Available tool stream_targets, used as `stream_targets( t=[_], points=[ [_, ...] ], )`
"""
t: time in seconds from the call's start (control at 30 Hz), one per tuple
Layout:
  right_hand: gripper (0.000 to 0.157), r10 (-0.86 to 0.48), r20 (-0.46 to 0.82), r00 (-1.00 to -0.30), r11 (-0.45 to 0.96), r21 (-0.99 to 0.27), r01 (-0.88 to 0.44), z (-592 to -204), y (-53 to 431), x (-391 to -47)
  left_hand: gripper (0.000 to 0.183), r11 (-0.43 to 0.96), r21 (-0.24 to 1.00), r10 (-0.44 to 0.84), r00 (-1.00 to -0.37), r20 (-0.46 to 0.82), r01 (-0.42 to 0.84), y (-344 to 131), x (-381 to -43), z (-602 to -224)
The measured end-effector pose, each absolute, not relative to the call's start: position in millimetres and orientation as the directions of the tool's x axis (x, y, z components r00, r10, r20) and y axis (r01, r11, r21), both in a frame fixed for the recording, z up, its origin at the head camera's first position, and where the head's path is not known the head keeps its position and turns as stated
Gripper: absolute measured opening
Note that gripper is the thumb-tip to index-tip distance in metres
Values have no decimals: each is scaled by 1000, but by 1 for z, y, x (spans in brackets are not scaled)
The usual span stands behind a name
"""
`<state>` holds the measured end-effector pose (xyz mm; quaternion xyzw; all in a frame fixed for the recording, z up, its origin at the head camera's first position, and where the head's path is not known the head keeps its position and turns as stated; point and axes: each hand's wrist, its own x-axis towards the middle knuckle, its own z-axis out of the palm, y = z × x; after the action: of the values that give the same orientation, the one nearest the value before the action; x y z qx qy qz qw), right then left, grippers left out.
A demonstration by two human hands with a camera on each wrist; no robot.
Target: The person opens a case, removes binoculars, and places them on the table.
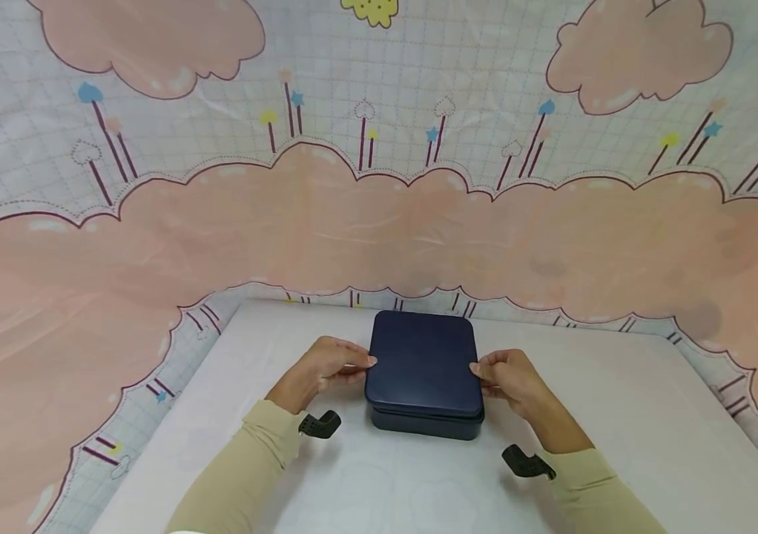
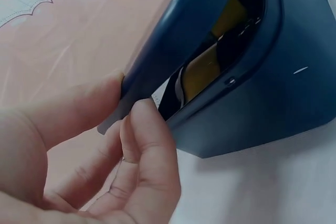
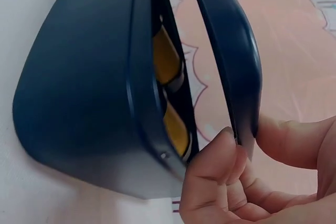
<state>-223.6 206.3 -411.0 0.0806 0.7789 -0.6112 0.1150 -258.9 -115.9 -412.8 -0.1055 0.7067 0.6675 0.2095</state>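
Observation:
A dark blue rectangular tin (image 1: 427, 426) stands on the white table, its lid (image 1: 424, 362) raised a little off the base. At the lid's left edge my left hand (image 1: 334, 363) pinches the rim between thumb and curled fingers. My right hand (image 1: 512, 380) pinches the opposite rim the same way. Through the gap in the left wrist view, yellow pieces (image 2: 202, 74) show inside the tin base (image 2: 262, 87). The right wrist view also shows yellow pieces (image 3: 168, 61) with pale rims behind the wall of the base (image 3: 84, 87). Most of the contents are hidden by the lid.
The white table (image 1: 619, 415) spreads to both sides of the tin. Behind it hangs a cloth backdrop (image 1: 419, 237) with pink clouds. Black wrist devices (image 1: 320, 425) sit at both cuffs, close above the tabletop.

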Motion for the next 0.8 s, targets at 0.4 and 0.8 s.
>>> stream_targets(
  t=[0.4, 0.8],
  points=[
    [23, 29, -201, -979, 266, -943, 202, -398, 193, -220, 29, 61, 922, 95, -917, -387, -383, -130, -259, -402],
    [22, 24, -163, -986, 249, -955, 164, -385, 168, -223, 40, 101, 938, 124, -932, -341, -330, -159, -254, -392]
  ],
)
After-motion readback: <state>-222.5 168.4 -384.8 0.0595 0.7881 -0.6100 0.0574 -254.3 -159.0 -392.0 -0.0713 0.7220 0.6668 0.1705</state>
